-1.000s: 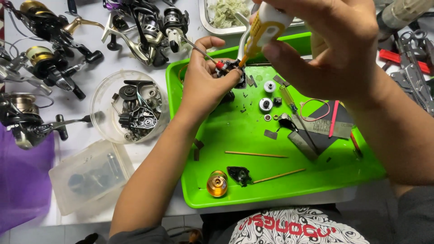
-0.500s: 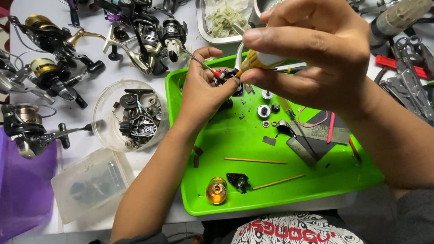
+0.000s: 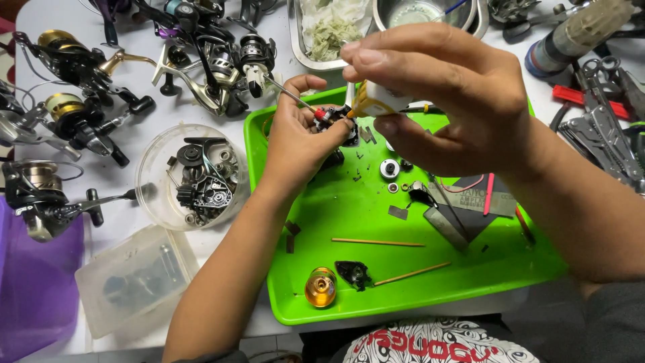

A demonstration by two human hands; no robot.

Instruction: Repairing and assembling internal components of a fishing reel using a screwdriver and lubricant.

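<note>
Left hand (image 3: pixel 295 144) clenched on small black reel part (image 3: pixel 338 121) over green tray (image 3: pixel 322 202). Right hand (image 3: pixel 443 101) pinches white tube (image 3: pixel 376 101) at it. Risk: over-squeeze floods part; loose washers nearby could scatter.

Probably repair bench: dismantled fishing reels (image 3: pixel 67 114)

bare green tray (image 3: pixel 316 235) centre gives passage; fishing reels (image 3: pixel 201 54) crowd the far-left table.

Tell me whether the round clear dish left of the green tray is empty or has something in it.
Not empty. The round clear dish holds a heap of dark and silvery reel parts, just left of the green tray.
</note>
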